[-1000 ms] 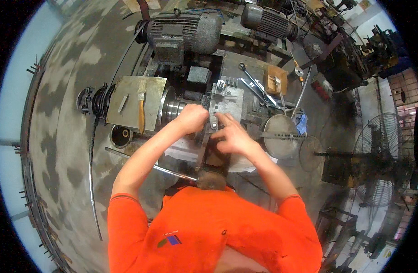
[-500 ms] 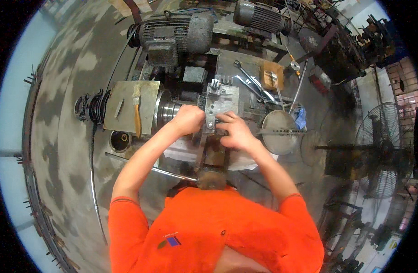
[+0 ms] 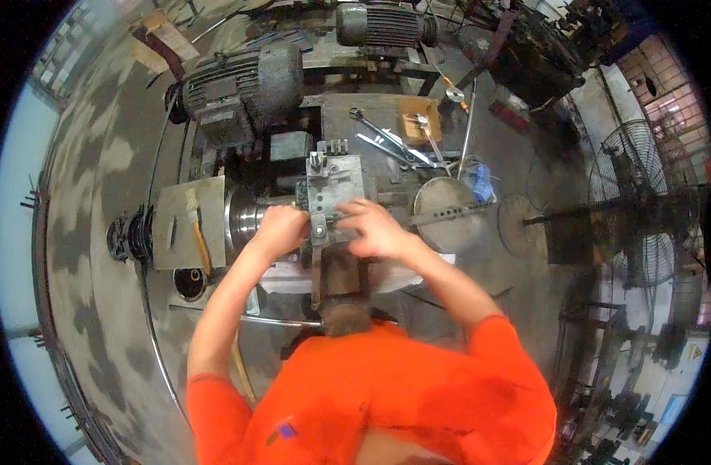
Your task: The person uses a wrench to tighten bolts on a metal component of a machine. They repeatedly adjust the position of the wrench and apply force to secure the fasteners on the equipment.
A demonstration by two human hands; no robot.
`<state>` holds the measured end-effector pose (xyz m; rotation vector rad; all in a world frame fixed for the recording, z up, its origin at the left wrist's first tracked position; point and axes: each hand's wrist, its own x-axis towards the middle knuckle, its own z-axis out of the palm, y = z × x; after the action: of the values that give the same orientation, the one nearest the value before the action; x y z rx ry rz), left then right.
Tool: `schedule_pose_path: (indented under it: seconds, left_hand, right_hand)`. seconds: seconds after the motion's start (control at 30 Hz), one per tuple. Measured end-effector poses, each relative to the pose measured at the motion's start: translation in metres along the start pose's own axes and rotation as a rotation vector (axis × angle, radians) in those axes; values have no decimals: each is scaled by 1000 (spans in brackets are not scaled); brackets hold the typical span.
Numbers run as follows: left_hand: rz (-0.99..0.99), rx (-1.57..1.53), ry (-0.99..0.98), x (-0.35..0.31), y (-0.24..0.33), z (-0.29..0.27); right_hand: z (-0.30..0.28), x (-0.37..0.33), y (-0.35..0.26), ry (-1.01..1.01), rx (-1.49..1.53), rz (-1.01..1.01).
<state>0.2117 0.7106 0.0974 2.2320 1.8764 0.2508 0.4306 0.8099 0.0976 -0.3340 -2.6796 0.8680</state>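
A lathe-like machine lies in front of me. My left hand [image 3: 283,230] is closed beside the shiny round metal spindle [image 3: 245,219], close to the left edge of a grey metal tool block [image 3: 336,186]. Whatever its fingers hold is hidden. At the right side of that block is my right hand [image 3: 371,230], its fingers apart and bent toward the block, with nothing visible in them. Bolts [image 3: 319,231] stand on the block's near end, between my two hands.
On the left, a flat metal plate [image 3: 177,248] carries a wooden-handled brush [image 3: 197,232]. Wrenches [image 3: 382,139] and a small open box [image 3: 420,124] lie beyond the block. To the right are a round metal disc [image 3: 441,221], a blue rag [image 3: 482,184] and a caged fan [image 3: 630,178].
My view has turned, so the machine appears farther left and tilted. Both hands keep about the same places beside the block; the right fingers look slightly more spread.
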Motion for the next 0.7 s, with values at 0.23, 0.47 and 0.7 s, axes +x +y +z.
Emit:
schedule_pose_path:
  seconds: [0.23, 0.47, 0.7]
  left_hand:
    - [-83, -98, 92, -51, 52, -70]
    - [-714, -733, 301, -180, 59, -7]
    - [-1070, -826, 504, -267, 50, 46]
  right_hand:
    - [-90, -55, 92, 151, -23, 518]
    - [-162, -111, 224, -145, -817, 610]
    - [-167, -79, 272, -547, -941, 577]
